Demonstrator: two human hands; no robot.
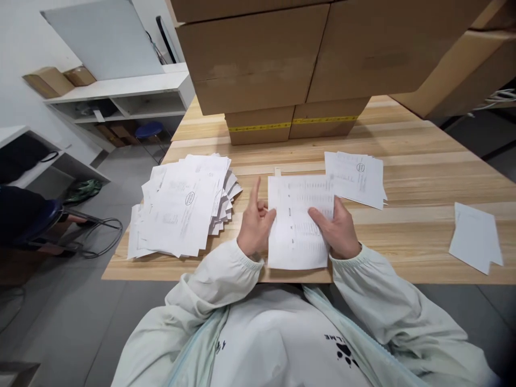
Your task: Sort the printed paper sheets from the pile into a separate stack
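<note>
A printed sheet (300,226), white with rows of small text, is held over the front edge of the wooden table. My right hand (341,228) grips its right side, thumb on top and the other fingers hidden underneath. At the left edge, my left hand (256,223) has its index finger pointing up, the other fingers curled and the thumb pressed on the paper's margin. Left of that hand lies a large, fanned pile of papers (181,207), the top one bearing an oval stamp. A smaller stack of stamped papers (357,177) lies beyond my right hand.
Large cardboard boxes (258,64) are stacked at the back of the table (411,161), some with yellow tape. A few blank-looking sheets (475,239) lie near the right front edge. White shelves (133,88) and a blue stool (149,130) stand at the left.
</note>
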